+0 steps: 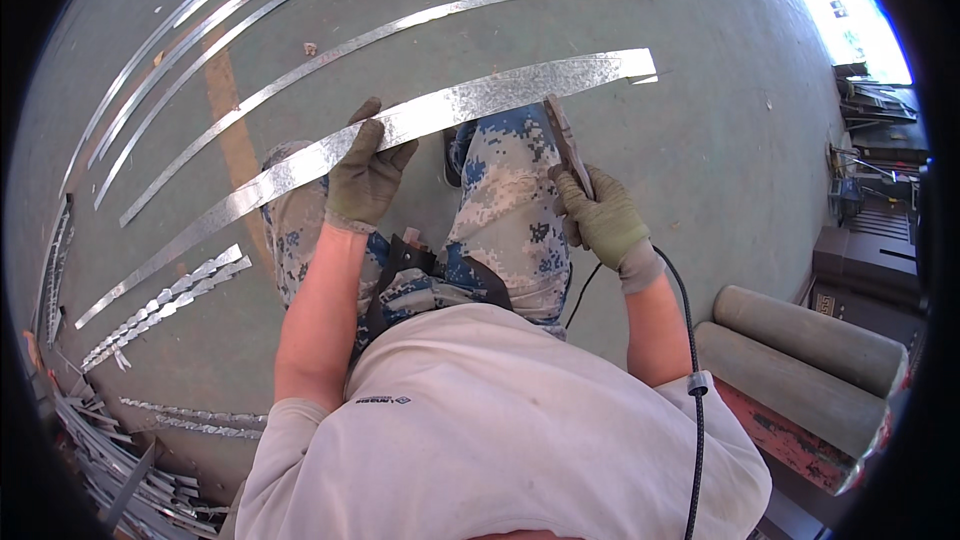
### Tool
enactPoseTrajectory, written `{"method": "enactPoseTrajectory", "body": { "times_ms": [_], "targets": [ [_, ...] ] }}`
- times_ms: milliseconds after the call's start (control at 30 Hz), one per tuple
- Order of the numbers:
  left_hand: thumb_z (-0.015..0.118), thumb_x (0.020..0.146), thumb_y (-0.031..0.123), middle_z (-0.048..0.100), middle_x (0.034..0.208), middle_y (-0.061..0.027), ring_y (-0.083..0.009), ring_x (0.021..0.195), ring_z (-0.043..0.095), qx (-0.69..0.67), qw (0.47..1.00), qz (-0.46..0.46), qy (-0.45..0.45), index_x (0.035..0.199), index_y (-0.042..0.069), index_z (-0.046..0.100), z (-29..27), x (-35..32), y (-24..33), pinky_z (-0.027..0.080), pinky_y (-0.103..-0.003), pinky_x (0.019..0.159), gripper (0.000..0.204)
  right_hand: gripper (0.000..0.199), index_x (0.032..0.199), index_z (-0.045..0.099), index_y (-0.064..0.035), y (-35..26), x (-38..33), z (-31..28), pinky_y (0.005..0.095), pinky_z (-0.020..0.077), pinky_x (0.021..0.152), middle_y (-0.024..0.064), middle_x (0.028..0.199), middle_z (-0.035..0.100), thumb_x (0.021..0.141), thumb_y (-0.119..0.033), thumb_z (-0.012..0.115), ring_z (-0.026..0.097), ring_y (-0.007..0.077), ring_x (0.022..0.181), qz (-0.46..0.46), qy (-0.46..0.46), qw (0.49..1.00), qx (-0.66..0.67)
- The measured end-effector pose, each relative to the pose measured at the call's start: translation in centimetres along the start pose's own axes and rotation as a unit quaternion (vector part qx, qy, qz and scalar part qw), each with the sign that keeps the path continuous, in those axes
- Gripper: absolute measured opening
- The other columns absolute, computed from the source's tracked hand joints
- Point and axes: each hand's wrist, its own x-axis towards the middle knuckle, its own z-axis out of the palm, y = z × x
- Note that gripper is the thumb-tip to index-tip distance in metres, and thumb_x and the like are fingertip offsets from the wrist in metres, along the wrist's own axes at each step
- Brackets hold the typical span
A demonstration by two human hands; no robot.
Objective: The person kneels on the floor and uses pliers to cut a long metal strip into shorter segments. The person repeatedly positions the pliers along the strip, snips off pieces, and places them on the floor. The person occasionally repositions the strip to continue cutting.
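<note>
A long, shiny sheet-metal strip (pixel 500 85) lies across in front of my knees. Its right end has a small bent or cut flap, and its left end reaches far to the lower left. My left hand (pixel 368 175), in an olive glove, is closed around the strip's near edge, with the thumb on top. In my gloved right hand (pixel 603 215) is a long, narrow, worn hand tool (pixel 566 140), brown and grey; its exact kind is unclear. The tool's tip is at the strip's near edge, and I cannot tell whether they touch.
Several more metal strips (pixel 390 32) lie on the green floor (pixel 720 170) beyond. Twisted metal strips (pixel 165 305) and a scrap pile (pixel 125 460) are at left. Two grey rollers (pixel 810 340) stand at right. A black cord (pixel 692 360) runs down my right side.
</note>
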Motion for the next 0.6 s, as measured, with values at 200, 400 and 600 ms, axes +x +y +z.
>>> {"method": "enactPoseTrajectory", "body": {
  "times_ms": [200,400,600],
  "targets": [
    [0.055,0.108,0.011,0.068,0.136,-0.017,-0.0288,0.123,0.068,0.004,1.0,-0.006,0.01,0.14,0.009,0.06,0.4,-0.2,0.2,0.06,-0.045,0.105,0.033,0.033,0.111,0.066,-0.0029,0.0,0.1,-0.8,0.0266,0.0408,0.045,0.0013,0.074,0.058,0.105,-0.035,0.065,0.052,0.0088,0.052,0.013,-0.068,0.996,0.054],
    [0.059,0.107,0.015,0.066,0.14,-0.014,-0.029,0.126,0.067,0.024,1.0,0.002,0.01,0.144,0.013,0.058,0.5,-0.5,0.5,0.057,-0.047,0.106,0.037,0.032,0.107,0.067,-0.0029,0.2,0.6,-2.3,0.0259,0.0404,0.046,-0.0005,0.072,0.056,0.105,-0.035,0.065,0.05,0.0082,0.053,0.003,-0.133,0.986,0.101],
    [0.062,0.105,0.011,0.067,0.137,-0.016,-0.0313,0.129,0.064,-0.007,0.999,0.003,0.041,0.139,0.011,0.062,0.3,-1.1,0.8,0.053,-0.051,0.111,0.034,0.036,0.12,0.067,0.0043,1.7,1.8,-3.5,0.0263,0.0441,0.047,0.004,0.076,0.063,0.106,-0.028,0.062,0.055,0.0109,0.053,-0.016,-0.239,0.955,0.177]
  ]
}}
